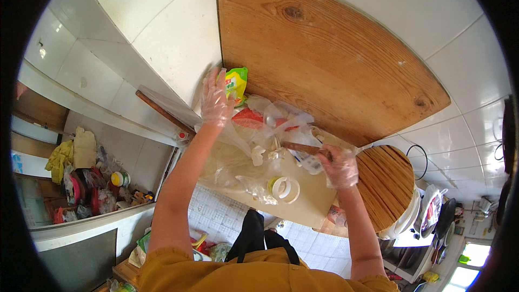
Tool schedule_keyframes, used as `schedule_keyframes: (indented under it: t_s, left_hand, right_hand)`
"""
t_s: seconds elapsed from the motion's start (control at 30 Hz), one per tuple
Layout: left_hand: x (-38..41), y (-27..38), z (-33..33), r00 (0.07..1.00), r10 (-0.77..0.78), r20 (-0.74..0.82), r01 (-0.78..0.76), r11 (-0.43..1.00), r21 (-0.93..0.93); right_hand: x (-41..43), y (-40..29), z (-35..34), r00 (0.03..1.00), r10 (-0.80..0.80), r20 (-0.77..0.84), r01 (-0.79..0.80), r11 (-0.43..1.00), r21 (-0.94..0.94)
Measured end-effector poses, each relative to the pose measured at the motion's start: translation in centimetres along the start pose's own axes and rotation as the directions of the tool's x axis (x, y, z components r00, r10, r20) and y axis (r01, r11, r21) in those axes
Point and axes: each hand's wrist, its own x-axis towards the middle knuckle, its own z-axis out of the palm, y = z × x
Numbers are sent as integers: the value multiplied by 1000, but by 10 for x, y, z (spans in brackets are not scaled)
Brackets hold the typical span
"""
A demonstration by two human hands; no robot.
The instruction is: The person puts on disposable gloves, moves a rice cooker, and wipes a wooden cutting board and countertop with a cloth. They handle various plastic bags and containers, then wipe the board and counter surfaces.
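My left hand [215,101], in a clear plastic glove, reaches up beside a green and yellow pouch [237,83] that stands in the corner against the wall; whether it grips the pouch I cannot tell. Gloved in the same way, my right hand [340,166] is closed on a wooden handle [302,147] that points left over the counter; what the handle belongs to is unclear. Between the hands lie crumpled clear plastic bags [284,117] and a red package [247,119]. Nearer to me, rolls of tape [286,190] rest on the beige counter [259,205].
A large wooden board [324,56] leans on the tiled wall behind the counter. On the right is a round slatted wooden lid [385,186] on a white container. A wooden stick [164,112] leans at left, near a window opening.
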Motion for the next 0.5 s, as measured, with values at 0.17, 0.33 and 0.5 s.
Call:
schedule_keyframes:
  t_s: [0.17,0.33,0.5]
  left_hand:
    - [21,8,-3,988,-83,127,49,967,252]
    - [18,-11,-9,982,91,165,-129,963,235]
    - [15,-14,-37,994,66,91,-73,994,84]
  right_hand:
    - [25,-19,-36,982,20,-187,-13,999,35]
    - [37,-7,-7,962,-11,-273,39,994,98]
    - [35,32,69,906,363,-218,-284,902,324]
